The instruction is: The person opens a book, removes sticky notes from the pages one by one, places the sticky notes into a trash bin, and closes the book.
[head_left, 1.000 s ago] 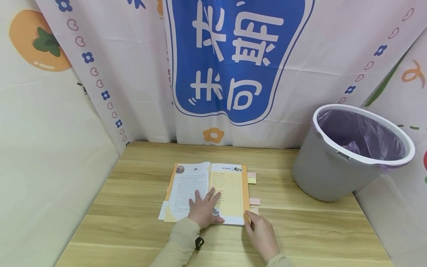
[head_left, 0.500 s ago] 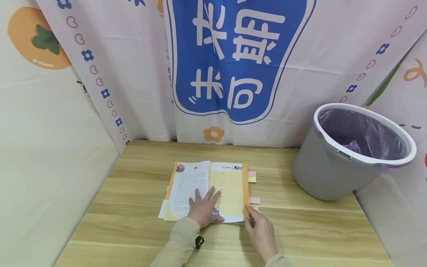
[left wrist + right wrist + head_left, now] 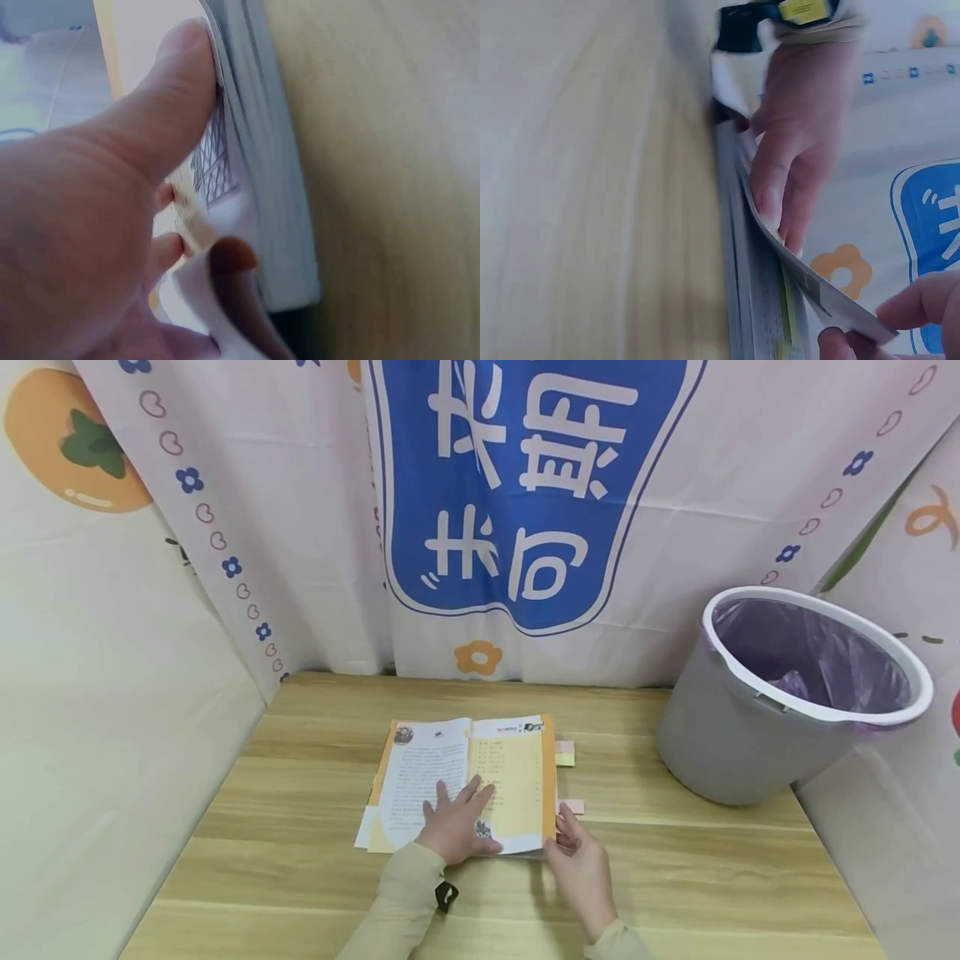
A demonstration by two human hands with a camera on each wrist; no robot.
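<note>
An open book (image 3: 517,777) with orange page borders lies on the wooden table. My left hand (image 3: 453,827) rests spread across its lower middle, fingers straight and thumb along the bottom edge. In the left wrist view the thumb (image 3: 180,67) presses on the page beside the thick block of leaves (image 3: 274,172). At the lower right corner my right hand (image 3: 587,868) pinches the page edge. The right wrist view shows that lifted page (image 3: 832,296) bent up from the leaves below, its corner between thumb and fingers.
Pink and yellow sticky tabs (image 3: 566,754) stick out of the book's right side. A grey trash bin (image 3: 723,743) with a white rim and purple liner stands at the table's right back. A printed curtain (image 3: 322,568) hangs behind the table (image 3: 300,893).
My right hand has raised the right page corner away from the leaves beneath, its fingers moving slightly up along the edge. The left hand stays in place on the book.
</note>
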